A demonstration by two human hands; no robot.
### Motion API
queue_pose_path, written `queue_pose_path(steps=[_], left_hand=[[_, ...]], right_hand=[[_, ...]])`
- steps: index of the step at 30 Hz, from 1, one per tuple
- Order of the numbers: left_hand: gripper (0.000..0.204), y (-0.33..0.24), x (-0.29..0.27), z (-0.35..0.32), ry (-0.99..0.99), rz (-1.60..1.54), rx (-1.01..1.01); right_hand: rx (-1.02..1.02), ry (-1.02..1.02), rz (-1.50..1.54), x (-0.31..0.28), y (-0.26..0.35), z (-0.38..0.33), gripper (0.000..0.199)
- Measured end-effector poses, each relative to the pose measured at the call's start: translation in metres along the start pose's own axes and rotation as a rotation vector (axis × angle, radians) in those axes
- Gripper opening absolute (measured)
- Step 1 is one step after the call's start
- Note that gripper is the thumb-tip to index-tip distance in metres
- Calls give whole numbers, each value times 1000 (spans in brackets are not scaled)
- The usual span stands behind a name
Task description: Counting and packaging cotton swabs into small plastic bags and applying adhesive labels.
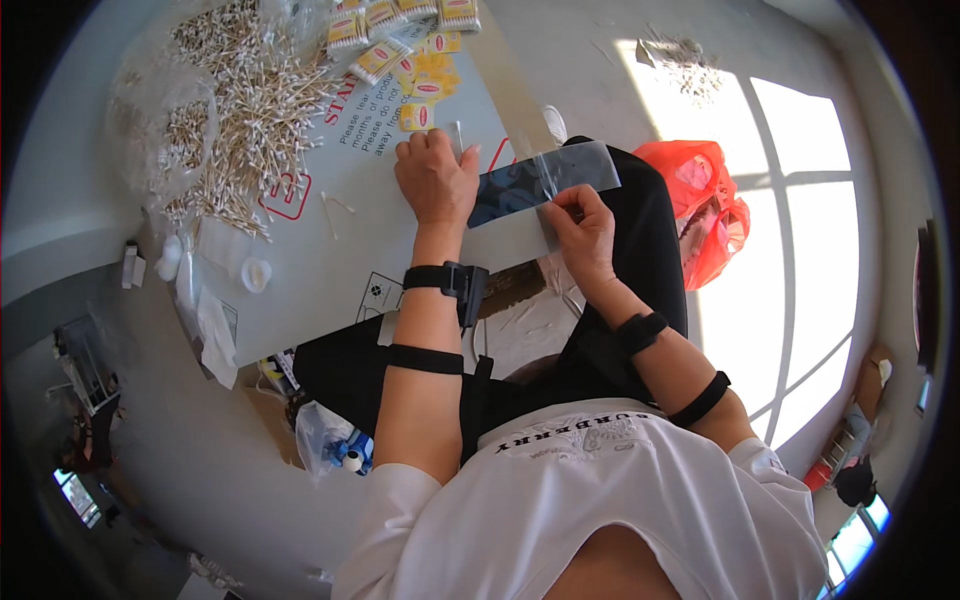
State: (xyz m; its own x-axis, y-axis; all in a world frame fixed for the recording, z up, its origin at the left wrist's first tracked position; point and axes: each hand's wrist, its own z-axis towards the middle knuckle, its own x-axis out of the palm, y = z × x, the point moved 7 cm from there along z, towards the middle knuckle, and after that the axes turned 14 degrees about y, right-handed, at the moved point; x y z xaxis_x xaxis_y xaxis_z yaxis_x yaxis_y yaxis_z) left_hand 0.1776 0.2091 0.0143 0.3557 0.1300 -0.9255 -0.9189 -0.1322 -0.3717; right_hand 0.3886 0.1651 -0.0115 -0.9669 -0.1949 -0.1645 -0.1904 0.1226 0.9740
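Plastic film strip (590,168) at 1 o'clock — likely light, floppy, slippery, easily creased, best held by edges — right hand (585,230) pinching its 6 o'clock edge, left hand (438,182) by its 9 o'clock end, can't tell its grip.

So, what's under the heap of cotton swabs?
Along its right edge, the heap of cotton swabs lies on a pale grey tabletop with red and black print. Further in, the surface is covered; anything else there can't be seen.

Single fisheye view, head-worn, facing steeply down, close above the table (345,255).
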Motion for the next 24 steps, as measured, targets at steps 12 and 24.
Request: queue_pose_path(steps=[12, 24], left_hand=[[12, 28, -22, -106, 226, 43, 156], [17, 148, -74, -106, -250, -130, -361]], right_hand=[[-83, 361, -88, 82, 22, 25, 11], [-450, 514, -677, 249, 77, 78, 19]])
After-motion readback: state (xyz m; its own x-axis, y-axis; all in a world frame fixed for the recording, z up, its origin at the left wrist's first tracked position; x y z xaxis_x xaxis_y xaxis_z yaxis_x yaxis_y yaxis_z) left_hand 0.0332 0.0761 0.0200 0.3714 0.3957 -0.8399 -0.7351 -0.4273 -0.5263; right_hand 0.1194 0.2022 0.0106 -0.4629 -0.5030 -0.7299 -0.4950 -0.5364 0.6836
